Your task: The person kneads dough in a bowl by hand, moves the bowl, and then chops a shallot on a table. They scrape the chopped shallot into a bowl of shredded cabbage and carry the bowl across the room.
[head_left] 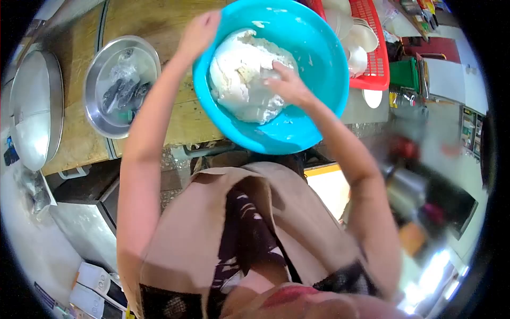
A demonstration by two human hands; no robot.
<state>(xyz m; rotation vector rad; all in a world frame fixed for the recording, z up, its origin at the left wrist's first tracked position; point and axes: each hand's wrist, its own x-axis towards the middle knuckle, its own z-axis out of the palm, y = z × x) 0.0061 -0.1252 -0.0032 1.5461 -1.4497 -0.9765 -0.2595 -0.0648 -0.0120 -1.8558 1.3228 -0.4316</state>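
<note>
A large turquoise basin stands on the wooden table, holding a lump of white dough with a rough, cracked surface. At the basin's left rim, my left hand is closed on the edge; its fingertips are partly hidden. My right hand is inside the basin at the dough's right side, touching it. Its visible fingers are stretched out and apart, while the others are hard to make out. Smears of dough cling to the basin's inner wall.
Left of the basin, a steel bowl holds dark items and clear plastic. A large round metal pan stands at the far left. A red basket with white bowls borders the basin's right side. The wooden table ends before my apron.
</note>
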